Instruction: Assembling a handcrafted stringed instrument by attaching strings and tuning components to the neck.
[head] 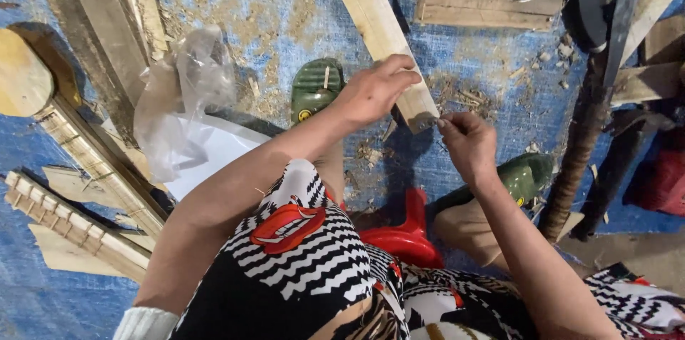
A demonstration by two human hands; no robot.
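Partly hidden: left hand [378,90] clamped on wooden slat [378,26], right hand [467,144] pinching something unclear at its end

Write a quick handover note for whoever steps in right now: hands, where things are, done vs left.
Left hand: gripping the near end of the pale wooden strip, which runs away over the blue tarp.
Right hand: fingertips pinched at the strip's end; whatever they hold is too small to tell.
Around: green sandals, red stool, notched wooden pieces to the left, shavings on the tarp.
Done/left: work is at the strip's end; progress cannot be told.
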